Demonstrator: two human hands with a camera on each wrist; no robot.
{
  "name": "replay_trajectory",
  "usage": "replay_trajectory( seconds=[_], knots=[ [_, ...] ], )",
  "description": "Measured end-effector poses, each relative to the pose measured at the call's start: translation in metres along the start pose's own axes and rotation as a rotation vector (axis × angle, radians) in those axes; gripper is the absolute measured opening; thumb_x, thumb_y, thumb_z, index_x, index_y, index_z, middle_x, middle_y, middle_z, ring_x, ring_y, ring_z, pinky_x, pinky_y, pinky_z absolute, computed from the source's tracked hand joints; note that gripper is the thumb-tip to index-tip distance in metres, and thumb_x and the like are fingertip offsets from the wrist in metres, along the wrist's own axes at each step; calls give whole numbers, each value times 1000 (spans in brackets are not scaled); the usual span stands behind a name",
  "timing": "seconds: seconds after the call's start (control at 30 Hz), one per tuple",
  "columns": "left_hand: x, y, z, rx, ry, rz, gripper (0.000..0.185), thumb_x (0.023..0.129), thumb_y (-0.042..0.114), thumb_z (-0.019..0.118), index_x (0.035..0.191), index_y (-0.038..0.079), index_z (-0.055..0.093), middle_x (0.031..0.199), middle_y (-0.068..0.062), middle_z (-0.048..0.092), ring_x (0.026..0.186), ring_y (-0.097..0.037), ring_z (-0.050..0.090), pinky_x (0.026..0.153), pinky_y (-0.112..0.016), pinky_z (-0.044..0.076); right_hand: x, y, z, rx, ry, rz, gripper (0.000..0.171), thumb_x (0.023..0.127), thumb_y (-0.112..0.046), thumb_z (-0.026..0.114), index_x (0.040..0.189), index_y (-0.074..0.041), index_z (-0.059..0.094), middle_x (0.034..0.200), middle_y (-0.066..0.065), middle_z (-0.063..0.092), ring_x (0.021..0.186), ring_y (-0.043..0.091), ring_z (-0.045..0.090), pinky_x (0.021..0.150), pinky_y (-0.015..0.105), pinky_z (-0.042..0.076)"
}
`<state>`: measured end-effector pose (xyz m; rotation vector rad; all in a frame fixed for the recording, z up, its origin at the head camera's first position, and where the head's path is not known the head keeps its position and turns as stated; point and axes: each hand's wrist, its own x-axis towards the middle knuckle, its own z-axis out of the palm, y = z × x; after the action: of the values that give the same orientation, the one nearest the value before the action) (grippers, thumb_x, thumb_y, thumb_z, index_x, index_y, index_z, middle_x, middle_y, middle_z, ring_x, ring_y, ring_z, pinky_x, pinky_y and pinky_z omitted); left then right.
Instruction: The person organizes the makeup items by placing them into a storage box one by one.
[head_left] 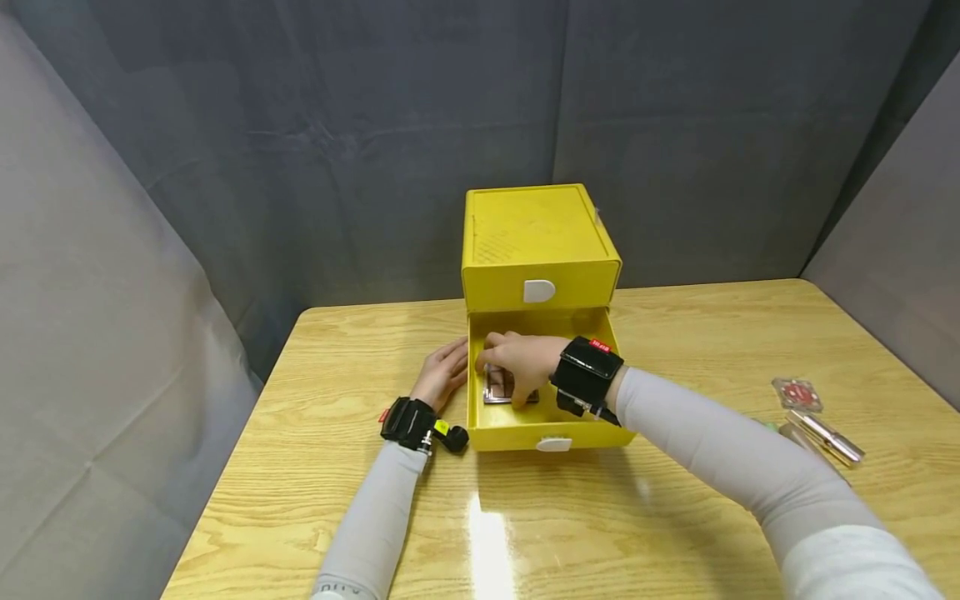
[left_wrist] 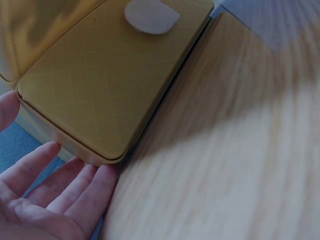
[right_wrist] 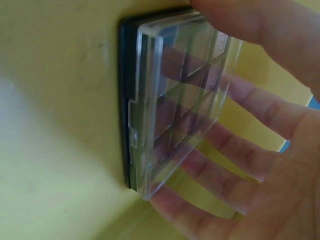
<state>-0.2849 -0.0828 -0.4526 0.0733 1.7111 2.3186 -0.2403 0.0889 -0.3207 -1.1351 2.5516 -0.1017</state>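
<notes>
Reaching into the open lower drawer [head_left: 551, 433] of the yellow drawer box [head_left: 536, 237], my right hand [head_left: 521, 362] has its fingers [right_wrist: 235, 165] curled around a flat palette case [right_wrist: 172, 100] with a clear lid and a dark base. The case lies against the drawer's yellow floor, toward the left side, seen in the head view just under my knuckles. My thumb sits over its top edge and the other fingers spread beneath the clear lid, so the grip is closed on the case but looks loose rather than tight.

My left hand [head_left: 442, 372] rests flat on the counter [head_left: 675, 517], fingers straight and relaxed, touching the drawer's outer left wall; the left wrist view shows the fingertips [left_wrist: 75, 187] right at the box's corner.

To handle this well, I judge I should keep the left hand bracing the drawer so it does not slide, keep the case level, and mind the drawer's walls, since its lid could catch on them. A firmer pinch across the edges would stop the smooth plastic slipping.

Off to my right on the counter lie a small red packet [head_left: 797, 393] and a slim metallic tube [head_left: 828, 437], well apart from the box.
</notes>
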Motion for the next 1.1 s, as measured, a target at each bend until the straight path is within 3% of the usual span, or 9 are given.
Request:
replay_trajectory(
  seconds=[0.43, 0.63, 0.87, 1.1],
  knots=[
    [-1, 0, 0, 11, 4, -4, 54, 92, 22, 56, 137, 0, 38, 139, -16, 41, 123, -26, 44, 99, -36, 40, -2, -2, -1, 18, -15, 31, 65, 66, -10, 80, 124, -13, 52, 126, 10, 40, 107, 26, 41, 89, 37, 43],
    [-1, 0, 0, 8, 9, -9, 52, 92, 22, 56, 137, 0, 39, 138, -15, 41, 122, -26, 45, 99, -36, 40, -8, -2, -7, 9, -12, 16, 66, 74, -23, 76, 132, -16, 46, 134, 11, 38, 115, 27, 41, 96, 44, 39],
    [-2, 2, 1, 9, 19, -21, 52, 92, 23, 57, 136, 2, 41, 137, -15, 44, 121, -24, 46, 97, -33, 42, -32, -7, -32, 15, 154, -106, 56, 82, -25, 69, 131, -11, 47, 134, 9, 42, 120, 23, 41, 101, 38, 37],
    [-1, 1, 1, 29, 9, 0, 55, 91, 26, 58, 136, 1, 40, 136, -16, 44, 120, -23, 48, 97, -34, 42, -72, -17, -49, -83, 405, -205, 55, 82, -29, 69, 130, -12, 48, 134, 7, 45, 121, 23, 42, 103, 38, 35]
  ],
)
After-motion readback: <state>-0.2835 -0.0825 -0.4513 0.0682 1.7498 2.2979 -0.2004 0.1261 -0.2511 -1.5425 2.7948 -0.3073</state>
